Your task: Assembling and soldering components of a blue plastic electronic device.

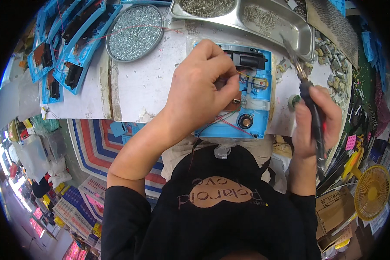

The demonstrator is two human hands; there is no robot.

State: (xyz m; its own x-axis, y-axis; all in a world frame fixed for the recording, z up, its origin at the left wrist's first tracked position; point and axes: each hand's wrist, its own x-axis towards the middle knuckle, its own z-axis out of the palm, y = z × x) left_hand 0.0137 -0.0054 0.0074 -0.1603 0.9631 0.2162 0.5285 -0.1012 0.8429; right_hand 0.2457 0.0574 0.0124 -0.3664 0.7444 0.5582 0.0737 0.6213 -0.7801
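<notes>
— Hands first: what are they doing?
— Left hand [201, 84] pinches a small brown circuit board [234, 100] inside the open blue plastic housing [252, 93]; right hand [315, 119] is wrapped around a black-handled screwdriver [311, 104], just right of that housing.
— And the housing itself?
— Flat on the white tabletop [149, 86]. Beyond it sits a steel compartment tray [268, 21]; up-left of it, a round dish of small screws [135, 32].
</notes>
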